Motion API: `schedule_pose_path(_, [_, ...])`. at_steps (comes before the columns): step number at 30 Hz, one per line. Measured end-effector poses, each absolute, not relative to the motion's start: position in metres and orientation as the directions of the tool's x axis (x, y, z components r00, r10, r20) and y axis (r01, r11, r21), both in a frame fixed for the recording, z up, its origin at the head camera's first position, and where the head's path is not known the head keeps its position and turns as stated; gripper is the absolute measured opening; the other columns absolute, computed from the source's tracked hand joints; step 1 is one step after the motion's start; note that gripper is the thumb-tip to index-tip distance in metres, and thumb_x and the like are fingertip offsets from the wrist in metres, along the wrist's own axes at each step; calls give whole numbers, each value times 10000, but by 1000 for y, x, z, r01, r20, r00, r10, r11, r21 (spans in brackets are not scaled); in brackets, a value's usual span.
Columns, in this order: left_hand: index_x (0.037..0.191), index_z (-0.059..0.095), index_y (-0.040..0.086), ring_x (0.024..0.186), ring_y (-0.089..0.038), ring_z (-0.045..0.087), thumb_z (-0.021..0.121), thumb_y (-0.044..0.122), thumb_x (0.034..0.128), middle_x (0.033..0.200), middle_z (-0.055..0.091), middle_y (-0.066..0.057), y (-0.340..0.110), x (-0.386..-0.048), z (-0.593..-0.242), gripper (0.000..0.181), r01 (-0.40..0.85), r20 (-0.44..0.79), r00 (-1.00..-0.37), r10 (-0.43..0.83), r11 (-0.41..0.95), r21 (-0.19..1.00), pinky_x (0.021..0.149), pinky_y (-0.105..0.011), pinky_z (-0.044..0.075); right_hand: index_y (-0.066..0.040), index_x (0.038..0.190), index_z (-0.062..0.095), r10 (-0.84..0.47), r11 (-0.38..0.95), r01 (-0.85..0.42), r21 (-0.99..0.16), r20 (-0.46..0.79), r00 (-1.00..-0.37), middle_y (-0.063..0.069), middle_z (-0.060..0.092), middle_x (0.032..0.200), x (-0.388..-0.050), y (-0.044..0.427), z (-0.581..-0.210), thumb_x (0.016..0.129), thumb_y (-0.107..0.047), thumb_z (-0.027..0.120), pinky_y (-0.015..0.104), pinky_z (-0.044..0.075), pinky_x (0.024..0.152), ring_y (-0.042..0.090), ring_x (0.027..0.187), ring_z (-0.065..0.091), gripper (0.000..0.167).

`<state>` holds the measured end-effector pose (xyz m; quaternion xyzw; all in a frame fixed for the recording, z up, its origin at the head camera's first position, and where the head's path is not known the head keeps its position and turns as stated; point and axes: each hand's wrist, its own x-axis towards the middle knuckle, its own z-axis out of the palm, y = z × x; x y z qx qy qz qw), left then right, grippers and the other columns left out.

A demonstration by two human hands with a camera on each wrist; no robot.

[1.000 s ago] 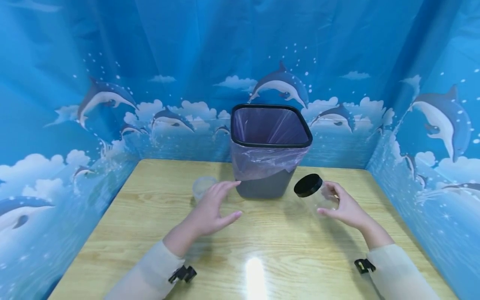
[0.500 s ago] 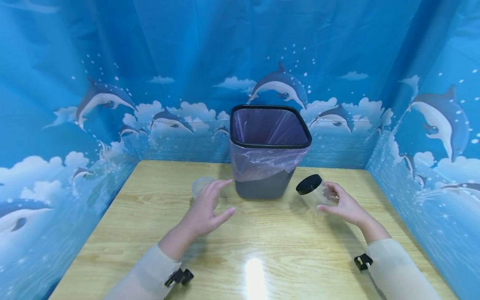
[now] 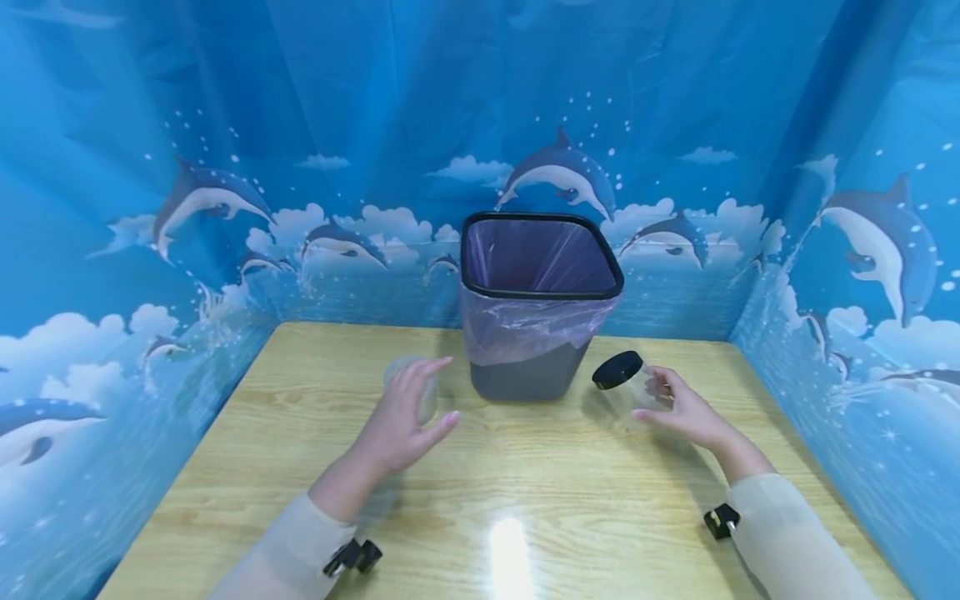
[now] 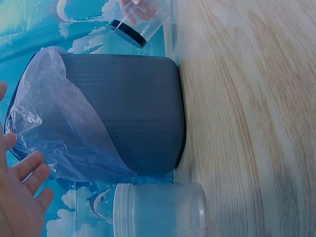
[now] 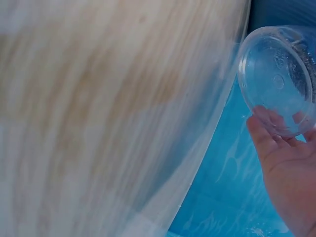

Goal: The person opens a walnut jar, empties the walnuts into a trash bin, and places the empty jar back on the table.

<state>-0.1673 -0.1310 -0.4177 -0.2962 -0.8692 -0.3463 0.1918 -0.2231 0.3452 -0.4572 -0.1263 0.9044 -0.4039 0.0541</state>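
My right hand (image 3: 693, 417) grips a clear jar (image 3: 632, 400) that is tilted, its black lid (image 3: 617, 369) facing up and left. Seen from the right wrist, the round base of this jar (image 5: 276, 81) faces the camera with fingertips against its wall. My left hand (image 3: 393, 425) hovers with its fingers spread and holds nothing. Just behind it, partly covered by the fingers, stands a second clear jar (image 4: 163, 212); no lid shows on its threaded top. Between both hands, farther back, is a grey trash bin (image 3: 525, 375) with a black rim and a purple liner bag (image 3: 536, 321).
All of this is on a light wooden table (image 3: 465, 500). A blue dolphin-print curtain (image 3: 360, 125) surrounds its back and sides. The bin stands near the table's back edge. A small black device (image 3: 352, 557) is strapped at each wrist.
My left hand has shifted left and slightly down, towards the unlidded jar. My right hand and the lidded jar have barely moved, the jar shifting slightly right early on.
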Motion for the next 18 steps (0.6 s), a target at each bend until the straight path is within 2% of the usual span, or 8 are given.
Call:
schedule_pose_path(7, [1487,405,63,1334,-330,415,672,340,894,1431,487,-133,-135,-169,-418,707,675,595,-719,361,565,473,1104,-558,339,26,1546,175,-250,634,-175,-753,15,-968,321,373,1425,-226,347,-462,916,-288,750,666,307,1078,525,1330,353,909])
schedule_pose_path(18, [1515,367,109,1362,-345,405,673,329,911,1481,450,-146,-141,-167,-417,712,633,559,-758,335,585,508,1116,-581,315,76,1520,107,-244,599,-108,-793,-52,-968,389,268,1489,-224,356,-458,899,-189,768,668,259,1101,583,1373,247,944])
